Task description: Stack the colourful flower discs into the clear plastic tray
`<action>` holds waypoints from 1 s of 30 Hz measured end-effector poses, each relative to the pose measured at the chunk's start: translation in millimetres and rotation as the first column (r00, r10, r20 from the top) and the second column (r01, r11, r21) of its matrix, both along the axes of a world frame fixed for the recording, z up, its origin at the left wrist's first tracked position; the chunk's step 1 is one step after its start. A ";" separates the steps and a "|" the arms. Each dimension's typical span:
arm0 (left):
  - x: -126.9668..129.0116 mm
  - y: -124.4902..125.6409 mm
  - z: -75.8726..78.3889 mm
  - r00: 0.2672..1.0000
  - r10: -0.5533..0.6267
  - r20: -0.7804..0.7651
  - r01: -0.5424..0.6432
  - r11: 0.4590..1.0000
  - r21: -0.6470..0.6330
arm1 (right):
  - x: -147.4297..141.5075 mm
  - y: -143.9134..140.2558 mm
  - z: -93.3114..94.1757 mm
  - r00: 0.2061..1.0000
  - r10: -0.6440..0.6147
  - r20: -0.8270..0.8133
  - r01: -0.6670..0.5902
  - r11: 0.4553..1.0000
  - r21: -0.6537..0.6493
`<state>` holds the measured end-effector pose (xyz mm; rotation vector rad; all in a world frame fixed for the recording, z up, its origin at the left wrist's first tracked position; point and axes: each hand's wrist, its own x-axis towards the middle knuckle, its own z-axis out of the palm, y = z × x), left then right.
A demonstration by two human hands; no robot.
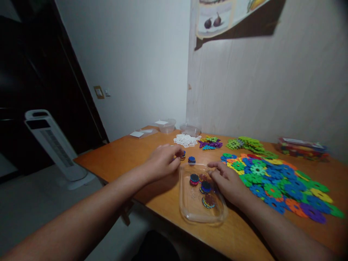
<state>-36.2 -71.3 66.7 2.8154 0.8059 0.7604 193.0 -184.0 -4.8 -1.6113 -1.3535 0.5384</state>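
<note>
My left hand (164, 161) is closed, its fingertips pinching a small stack of colored discs (183, 156) just beyond the tray's far left corner. Beside it on the table stands another little stack with a blue top (191, 159). A clear plastic tray (202, 218) lies in front of me. Inside are several short stacks, among them a dark-topped one (194, 178), a blue one (206, 187) and a brown-topped one (208, 201). My right hand (225, 179) grips the tray's right rim near the far corner; its fingers are partly hidden.
Many flower-shaped plastic discs (282, 181) spread over the right side. Behind are white pieces (187, 140), purple and yellow pieces (210, 142), green gear shapes (248, 144), clear containers (166, 126) and a filled box (303, 148). A tower fan (57, 145) stands left of the table (116, 156).
</note>
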 end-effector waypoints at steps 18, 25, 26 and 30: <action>-17.0 36.7 -27.2 0.989 0.131 0.075 -0.104 0.952 -0.289 | -0.7 -1.8 -3.3 0.980 -0.200 0.010 0.200 0.980 0.002; -9.8 40.4 -29.0 0.992 0.070 -0.109 -0.103 0.939 -0.327 | 9.6 2.6 -6.8 0.970 -0.245 -0.007 0.245 0.969 0.044; -8.8 41.6 -28.7 0.991 0.063 -0.122 -0.100 0.937 -0.334 | 11.4 3.4 -8.5 0.970 -0.241 -0.017 0.242 0.970 0.039; -5.4 47.2 -29.7 0.989 0.051 -0.138 -0.096 0.936 -0.339 | 15.6 5.9 -13.7 0.973 -0.228 -0.042 0.229 0.973 0.031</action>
